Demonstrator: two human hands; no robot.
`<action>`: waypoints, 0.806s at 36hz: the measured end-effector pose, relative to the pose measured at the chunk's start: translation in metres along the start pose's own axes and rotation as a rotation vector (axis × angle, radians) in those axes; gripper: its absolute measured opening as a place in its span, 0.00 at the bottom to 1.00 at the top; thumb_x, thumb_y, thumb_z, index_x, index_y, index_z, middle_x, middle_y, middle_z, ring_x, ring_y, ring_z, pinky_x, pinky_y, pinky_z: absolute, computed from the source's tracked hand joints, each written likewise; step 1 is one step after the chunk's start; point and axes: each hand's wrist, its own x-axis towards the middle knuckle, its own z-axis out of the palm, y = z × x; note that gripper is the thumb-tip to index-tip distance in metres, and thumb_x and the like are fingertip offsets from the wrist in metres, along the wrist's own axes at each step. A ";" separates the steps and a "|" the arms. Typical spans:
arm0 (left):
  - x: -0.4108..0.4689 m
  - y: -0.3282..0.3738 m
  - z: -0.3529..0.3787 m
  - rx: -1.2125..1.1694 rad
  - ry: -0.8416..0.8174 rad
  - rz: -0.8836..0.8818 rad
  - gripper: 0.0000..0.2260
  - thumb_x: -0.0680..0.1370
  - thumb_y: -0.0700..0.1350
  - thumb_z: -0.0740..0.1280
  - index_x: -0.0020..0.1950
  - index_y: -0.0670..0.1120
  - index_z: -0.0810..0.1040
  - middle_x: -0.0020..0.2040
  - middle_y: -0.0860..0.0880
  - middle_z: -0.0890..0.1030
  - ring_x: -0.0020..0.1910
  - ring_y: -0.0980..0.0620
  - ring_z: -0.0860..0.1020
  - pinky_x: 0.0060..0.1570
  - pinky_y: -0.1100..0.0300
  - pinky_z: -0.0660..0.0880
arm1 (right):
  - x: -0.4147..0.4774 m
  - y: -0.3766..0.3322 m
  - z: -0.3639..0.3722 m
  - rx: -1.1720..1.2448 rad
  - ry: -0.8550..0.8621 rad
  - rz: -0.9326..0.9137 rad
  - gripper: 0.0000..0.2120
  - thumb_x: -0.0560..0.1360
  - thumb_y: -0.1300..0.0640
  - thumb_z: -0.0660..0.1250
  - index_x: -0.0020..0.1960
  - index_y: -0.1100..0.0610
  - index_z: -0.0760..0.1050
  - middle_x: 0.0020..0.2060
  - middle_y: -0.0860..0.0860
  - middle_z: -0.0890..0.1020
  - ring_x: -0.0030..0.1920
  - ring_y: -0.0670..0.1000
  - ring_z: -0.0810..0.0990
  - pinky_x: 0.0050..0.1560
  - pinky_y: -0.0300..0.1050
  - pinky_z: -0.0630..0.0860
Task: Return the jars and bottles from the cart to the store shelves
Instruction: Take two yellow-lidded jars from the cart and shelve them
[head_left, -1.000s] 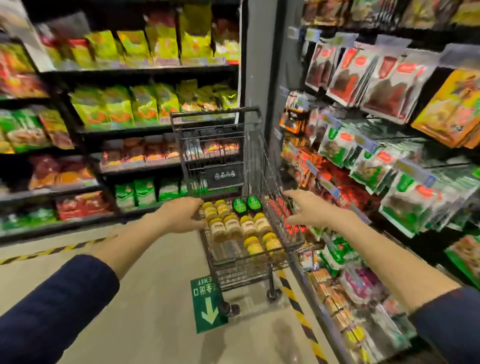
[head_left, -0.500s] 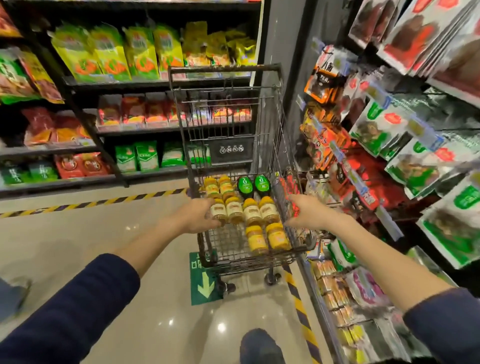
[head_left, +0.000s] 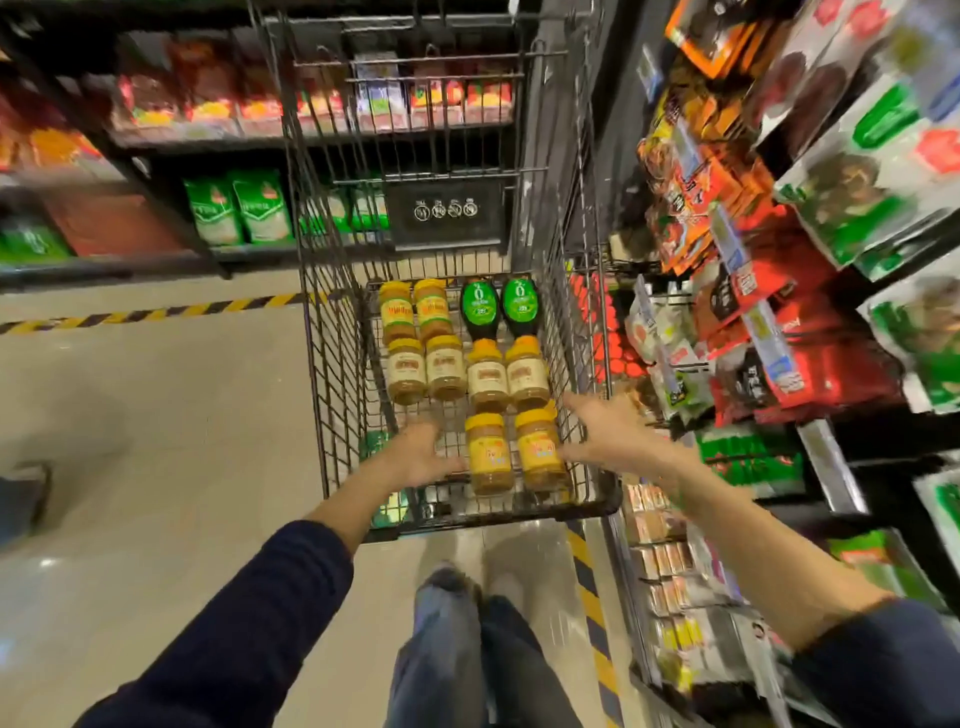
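A: Store aisle, pale glossy floor (head_left: 156, 441) with a yellow-and-black hazard stripe (head_left: 156, 312) running across it. Dark shelving (head_left: 171, 140) ahead, stocked with green bags (head_left: 239, 210) and red-orange packets; hanging snack packs (head_left: 841, 192) crowding the right-hand racks

B: Cart position?

A: Black wire shopping cart (head_left: 332, 364) straight ahead, close to the right-hand racks. Black plaque with four white round icons (head_left: 447, 210) fixed on the far end of the basket

B: Contents?

A: Ten pieces lying on their sides on the basket floor. Far row: two yellow-lidded jars with yellow labels (head_left: 413, 309), then two dark squeeze bottles with green labels (head_left: 498, 306) beside them on the right. Middle row: four yellow-lidded jars with cream labels (head_left: 467, 371). Near row: two yellow-lidded jars with orange-yellow labels (head_left: 514, 449), side by side toward the right. All inside the cart, none on a shelf

B: Hands?

A: Left hand (head_left: 421, 454) inside the basket, just left of the near pair, fingers spread loosely, nothing clasped; contact with the nearest jar not determinable through blur. Right hand (head_left: 602, 434) at the right wall of the basket, just right of the same pair, fingers extended and apart, holding nothing. Dark blue sleeves (head_left: 234, 623) pushed up the forearms. Jeans and shoes (head_left: 457, 587) visible below the cart's near edge
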 end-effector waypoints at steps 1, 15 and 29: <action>0.007 0.000 0.005 -0.025 -0.013 -0.027 0.26 0.76 0.52 0.67 0.69 0.41 0.67 0.64 0.44 0.74 0.62 0.48 0.72 0.59 0.59 0.69 | 0.007 0.003 0.003 0.024 -0.006 0.011 0.31 0.75 0.58 0.67 0.74 0.59 0.58 0.70 0.56 0.66 0.69 0.55 0.65 0.58 0.38 0.64; 0.116 -0.019 0.081 -0.193 -0.167 -0.367 0.39 0.76 0.57 0.65 0.76 0.40 0.49 0.76 0.41 0.58 0.73 0.42 0.62 0.67 0.55 0.63 | 0.099 0.039 0.032 0.119 -0.131 0.000 0.30 0.77 0.57 0.65 0.75 0.58 0.55 0.73 0.54 0.63 0.72 0.54 0.62 0.66 0.42 0.62; 0.161 -0.038 0.137 -0.703 -0.076 -0.421 0.22 0.60 0.45 0.79 0.52 0.49 0.79 0.53 0.45 0.83 0.55 0.47 0.80 0.56 0.56 0.76 | 0.137 0.061 0.048 0.208 -0.172 0.012 0.33 0.75 0.57 0.67 0.75 0.56 0.55 0.70 0.54 0.67 0.69 0.53 0.66 0.59 0.37 0.63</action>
